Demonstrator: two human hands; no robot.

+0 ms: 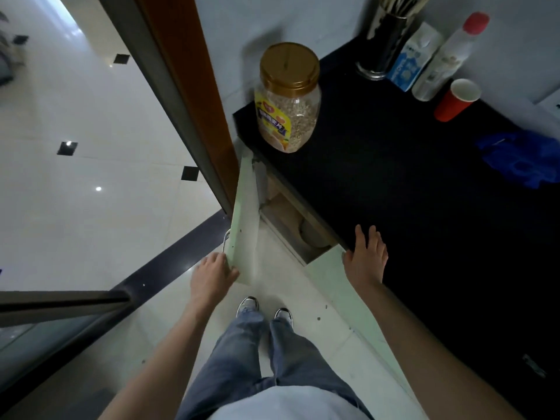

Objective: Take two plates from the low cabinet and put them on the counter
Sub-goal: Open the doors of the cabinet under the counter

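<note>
Just below the middle of the frame I saw the plates [313, 236] as a pale rounded stack inside the low cabinet, tucked under the front edge of the counter [424, 213]; the opening was dim and I could not tell how many there were. The cabinet door [245, 225], pale green, stood swung out to the left of the opening. The left hand [212, 277] gripped the door's outer edge, fingers curled round it, just below a small metal handle [225, 241]. The right hand [366, 257] lay flat with its fingers straight on the front lip of the black counter, just right of the opening, holding nothing. Further up, a clear jar [288, 98] with a gold lid stood at the counter's left corner. In the upper right of the frame a metal utensil holder [383, 47], a blue and white carton [413, 59], a white bottle [448, 56] with a red cap and a red cup [456, 100] were grouped near the wall, and a crumpled blue cloth [524, 160] lay at the right edge. At the bottom, jeans [251, 356] and two shoes [248, 305] stood on the pale tiled floor [91, 192].
</note>
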